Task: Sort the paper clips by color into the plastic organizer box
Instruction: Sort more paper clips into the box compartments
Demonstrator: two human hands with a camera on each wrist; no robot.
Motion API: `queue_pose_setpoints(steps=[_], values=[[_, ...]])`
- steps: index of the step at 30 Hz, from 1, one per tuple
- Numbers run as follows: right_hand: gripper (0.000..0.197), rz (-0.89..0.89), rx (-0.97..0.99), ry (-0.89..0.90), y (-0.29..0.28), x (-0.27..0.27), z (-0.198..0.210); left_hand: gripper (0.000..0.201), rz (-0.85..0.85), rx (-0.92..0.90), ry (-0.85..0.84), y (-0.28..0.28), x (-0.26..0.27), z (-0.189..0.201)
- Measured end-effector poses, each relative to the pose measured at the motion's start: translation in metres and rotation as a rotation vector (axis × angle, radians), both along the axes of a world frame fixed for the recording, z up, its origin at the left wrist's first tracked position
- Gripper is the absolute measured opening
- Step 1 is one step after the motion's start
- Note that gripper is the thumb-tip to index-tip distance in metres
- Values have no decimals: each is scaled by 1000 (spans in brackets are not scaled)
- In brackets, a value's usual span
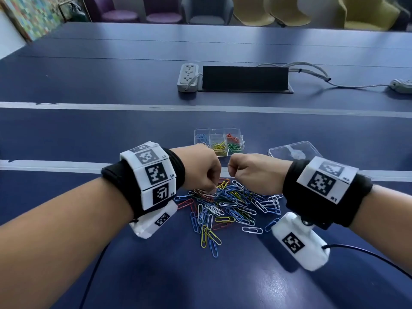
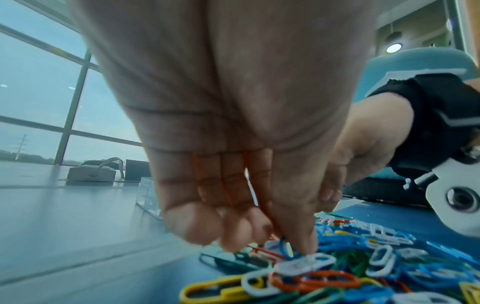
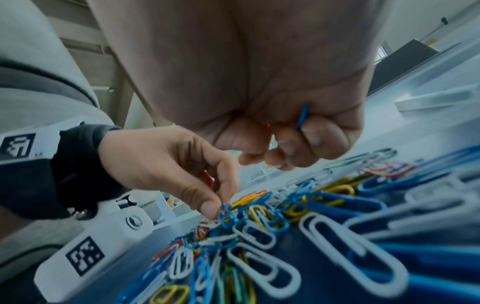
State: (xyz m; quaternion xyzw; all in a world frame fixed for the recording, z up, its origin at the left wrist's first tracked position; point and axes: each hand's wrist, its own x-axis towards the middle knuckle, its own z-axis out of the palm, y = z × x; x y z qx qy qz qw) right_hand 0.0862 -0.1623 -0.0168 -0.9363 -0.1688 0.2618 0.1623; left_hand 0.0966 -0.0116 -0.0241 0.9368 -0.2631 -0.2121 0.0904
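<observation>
A loose pile of paper clips (image 1: pixel 225 204) in blue, white, yellow, red and green lies on the table between my wrists. Behind it stands the clear organizer box (image 1: pixel 241 133) with blue, yellow, red and green clips in separate compartments. My left hand (image 1: pixel 213 189) reaches down into the pile's far left; its thumb and forefinger pinch a blue clip (image 2: pixel 284 246), while red and white clips (image 2: pixel 249 185) sit in its curled fingers. My right hand (image 1: pixel 234 172) hovers as a fist over the pile's far side, curled round a blue clip (image 3: pixel 302 117).
The box's clear lid (image 1: pixel 295 150) lies to the right of the box. A power strip (image 1: pixel 188 78) and a black cable hatch (image 1: pixel 245 79) sit farther back. Chairs line the table's far edge. A black cable (image 1: pixel 367 255) trails from my right wrist.
</observation>
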Motion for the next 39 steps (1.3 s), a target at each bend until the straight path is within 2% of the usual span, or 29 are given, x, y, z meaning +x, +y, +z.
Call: queue_pose_setpoints(steps=[3, 6, 12, 15, 18, 21, 24, 26, 27, 29, 31, 32, 36, 39], values=[[10, 21, -73, -49, 0, -3, -3, 10, 34, -58, -4, 4, -1, 3], [18, 79, -115, -144, -3, -3, -9, 4, 72, -117, -5, 7, -3, 7], [14, 72, -28, -138, -7, 3, -7, 28, 106, -171, 41, 6, -5, 11], [11, 30, 51, -103, -13, 7, -2, 27, 143, -222, 119, 4, -7, 12], [14, -44, 179, 40, -23, 10, 1, 14, 190, -252, 154, -2, -9, 12], [24, -222, 386, 292, -30, 8, -1, 23, 225, -235, 162, -7, -7, 8], [18, -428, 582, 565, -38, 5, -3, 24, 230, -225, 219, -11, -6, 6], [7, -468, 610, 674, -40, 3, -2, 19, 195, -206, 226, -10, -8, 7], [13, -455, 564, 631, -40, 3, -2, 14, 163, -188, 210, -9, -9, 7], [32, -325, 307, 339, -41, -2, -3, 6, 98, -133, 152, -8, -11, 7], [28, -115, 52, 34, -39, -10, -2, 13, 49, -91, 115, -7, -11, 6], [22, -58, -9, -40, -38, -14, -2, 16, 40, -84, 114, -8, -10, 5], [16, -22, -91, -134, -33, -21, -5, 15, 36, -77, 118, -10, -8, 4], [12, -25, -91, -134, -31, -20, -5, 10, 23, -65, 95, -12, -7, 4]])
